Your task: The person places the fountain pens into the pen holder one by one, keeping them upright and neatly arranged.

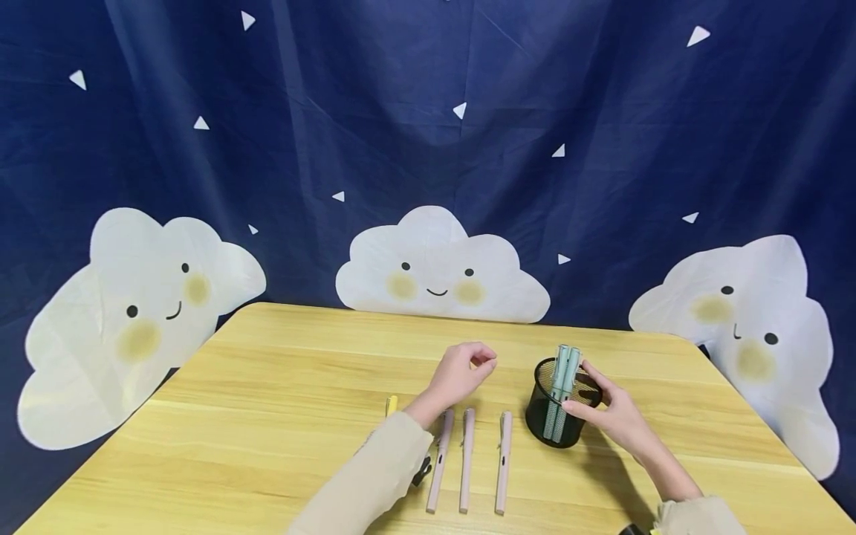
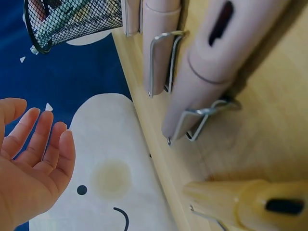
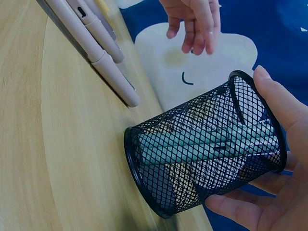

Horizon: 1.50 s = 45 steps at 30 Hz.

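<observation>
My right hand (image 1: 618,416) grips a black mesh pen cup (image 3: 192,192) near its rim, with thumb and fingers spread about its side. The cup (image 1: 553,438) stands upright on the table and holds two green pens (image 1: 565,371), clip ends up. My left hand (image 1: 463,371) hovers left of the cup, fingers loosely bent and nothing in them; in the left wrist view that hand (image 2: 36,163) shows its palm. Nearer me, three pale pink pens (image 1: 467,461) lie side by side. A yellow pen (image 1: 391,405) is mostly hidden behind my left sleeve.
The light wood table (image 1: 267,401) ends at a dark blue curtain (image 1: 401,148) with white clouds. My left forearm (image 1: 374,475) passes over the table beside the pink pens. A small black item (image 1: 421,472) shows at the left sleeve.
</observation>
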Available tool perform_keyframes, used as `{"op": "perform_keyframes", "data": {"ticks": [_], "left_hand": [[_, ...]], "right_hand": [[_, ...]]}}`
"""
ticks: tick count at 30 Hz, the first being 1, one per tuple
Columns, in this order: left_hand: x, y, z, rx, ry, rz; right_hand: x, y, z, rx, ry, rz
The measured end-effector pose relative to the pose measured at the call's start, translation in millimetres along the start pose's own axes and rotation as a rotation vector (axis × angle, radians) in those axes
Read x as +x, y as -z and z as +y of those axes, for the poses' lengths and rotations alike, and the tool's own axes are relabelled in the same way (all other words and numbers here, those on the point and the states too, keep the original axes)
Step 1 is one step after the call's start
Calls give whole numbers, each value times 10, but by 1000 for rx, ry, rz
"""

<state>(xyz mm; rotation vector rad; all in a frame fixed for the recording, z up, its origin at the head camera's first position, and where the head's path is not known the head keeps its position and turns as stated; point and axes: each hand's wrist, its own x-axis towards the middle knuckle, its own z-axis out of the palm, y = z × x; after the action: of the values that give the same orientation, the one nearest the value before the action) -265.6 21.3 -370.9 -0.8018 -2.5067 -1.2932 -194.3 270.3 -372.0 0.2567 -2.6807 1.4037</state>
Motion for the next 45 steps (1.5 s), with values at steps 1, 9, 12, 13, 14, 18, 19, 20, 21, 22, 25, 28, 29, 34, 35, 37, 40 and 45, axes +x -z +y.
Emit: {"op": "perform_keyframes", "data": {"ticks": [1,9,12,13,14,18,19,20,21,22,25,28,29,34,35,37,40,45], "left_hand": [[-5,5,-9,-1,0,1],[-54,54,-46,-3,18,5],[-70,72,-62,0,19,6],[-73,78,-68,2,17,6],[-75,84,-74,2,14,7],[-88,108,-91,9,6,7],[-92,115,-94,9,3,8],[-96,121,-99,10,3,9],[-101,128,-101,12,6,10],[-106,136,-103,10,4,12],[-117,161,-111,1,17,15],[-125,187,-122,-6,19,22],[-127,193,-127,-4,20,25],[-145,221,-165,-7,4,36],[-149,225,-174,-7,2,38],[-159,235,-191,-9,4,41],[-178,253,-208,-7,4,48],[-210,272,-240,-2,9,44]], "right_hand": [[-1,1,1,-3,-1,0],[-10,0,4,-5,-7,-4],[-11,-1,3,-5,-10,-5],[-11,-1,2,-4,-10,-4],[-11,0,0,-1,-12,-4],[-14,1,-5,6,-13,-7],[-14,2,-6,7,-13,-7],[-14,2,-6,7,-12,-7],[-13,2,-5,5,-9,-6],[-11,2,-3,7,-5,-4],[-2,0,9,19,14,3],[4,-6,26,27,34,5],[3,-7,30,25,38,6],[-1,-9,35,11,36,5],[-1,-8,34,13,35,4],[-3,-6,31,10,31,2],[-3,-6,28,10,32,1],[-2,-8,23,9,38,3]]}}
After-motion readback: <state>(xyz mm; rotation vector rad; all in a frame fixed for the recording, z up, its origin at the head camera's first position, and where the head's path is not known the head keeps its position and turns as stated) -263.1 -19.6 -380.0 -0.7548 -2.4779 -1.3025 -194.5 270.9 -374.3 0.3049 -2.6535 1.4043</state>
